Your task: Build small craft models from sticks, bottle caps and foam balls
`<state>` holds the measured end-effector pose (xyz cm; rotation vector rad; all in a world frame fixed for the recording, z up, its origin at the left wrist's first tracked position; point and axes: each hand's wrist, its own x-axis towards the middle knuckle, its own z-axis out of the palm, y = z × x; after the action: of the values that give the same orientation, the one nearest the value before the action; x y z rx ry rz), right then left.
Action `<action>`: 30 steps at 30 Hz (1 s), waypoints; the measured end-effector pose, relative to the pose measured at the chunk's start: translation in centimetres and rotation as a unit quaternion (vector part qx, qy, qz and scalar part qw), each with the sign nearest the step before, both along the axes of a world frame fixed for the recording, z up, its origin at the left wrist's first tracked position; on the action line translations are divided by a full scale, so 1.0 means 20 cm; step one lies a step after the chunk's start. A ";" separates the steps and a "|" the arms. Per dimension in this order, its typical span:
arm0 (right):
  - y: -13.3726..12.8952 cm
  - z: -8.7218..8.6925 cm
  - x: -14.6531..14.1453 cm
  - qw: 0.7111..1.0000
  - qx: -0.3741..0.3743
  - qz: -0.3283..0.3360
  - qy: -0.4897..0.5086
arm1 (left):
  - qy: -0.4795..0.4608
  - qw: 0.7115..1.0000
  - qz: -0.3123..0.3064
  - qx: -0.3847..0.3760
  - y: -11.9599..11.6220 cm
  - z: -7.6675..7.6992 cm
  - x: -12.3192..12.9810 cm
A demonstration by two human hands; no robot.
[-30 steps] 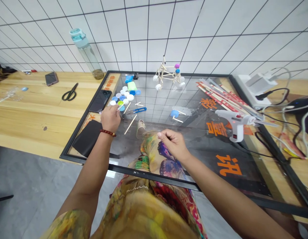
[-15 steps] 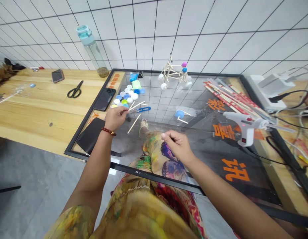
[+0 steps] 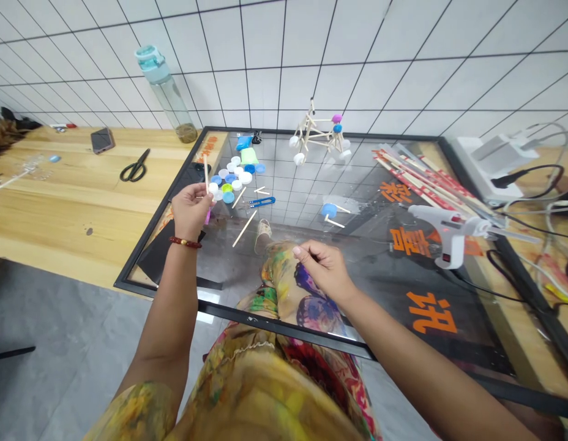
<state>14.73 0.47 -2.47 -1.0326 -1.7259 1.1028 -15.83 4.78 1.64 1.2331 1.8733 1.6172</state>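
Note:
My left hand (image 3: 191, 210) pinches a thin wooden stick (image 3: 206, 171) that points upward, beside a group of coloured bottle caps (image 3: 230, 178). Its fingers are closed on the stick's lower end. My right hand (image 3: 324, 264) hovers over the glass board's near half, fingers curled together; whether anything is between them is hidden. Beyond it lies a blue cap (image 3: 329, 211) with short sticks attached. Loose sticks (image 3: 244, 228) and a blue cutter (image 3: 262, 202) rest between the hands. A stick model with caps for wheels (image 3: 318, 136) stands at the back.
A white glue gun (image 3: 450, 233), wrapped sticks (image 3: 422, 184) and a power strip (image 3: 490, 165) with cables are at the right. Black scissors (image 3: 135, 166), a phone (image 3: 102, 140) and a bottle (image 3: 169, 95) stand or lie at the left. The board has a black frame (image 3: 311, 337).
My left hand has moved left, lifting a stick from the loose ones near the cutter and turning it upright. My right hand has stayed nearly still.

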 end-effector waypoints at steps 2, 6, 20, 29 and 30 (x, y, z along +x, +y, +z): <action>0.00 0.00 0.00 1.000 -0.001 0.000 -0.002 | 0.123 0.992 -0.024 -0.032 -0.01 -0.02 0.02; 0.00 0.01 0.00 1.000 0.002 0.000 -0.007 | 0.326 0.936 -0.085 -0.104 -0.03 -0.02 0.07; 0.01 0.01 -0.03 1.000 0.020 -0.006 -0.012 | 0.252 0.943 -0.218 0.006 -0.05 -0.03 0.21; 0.06 0.00 -0.02 0.989 0.011 -0.095 0.116 | 0.116 0.889 -0.421 -0.139 -0.22 0.05 0.60; 0.06 0.01 -0.01 0.988 0.013 -0.100 0.117 | 0.101 0.886 -0.424 -0.155 -0.25 0.03 0.62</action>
<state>14.51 1.70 -2.33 -0.9947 -1.4156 1.0271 -3.36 -0.17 2.33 1.7602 1.2896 0.7110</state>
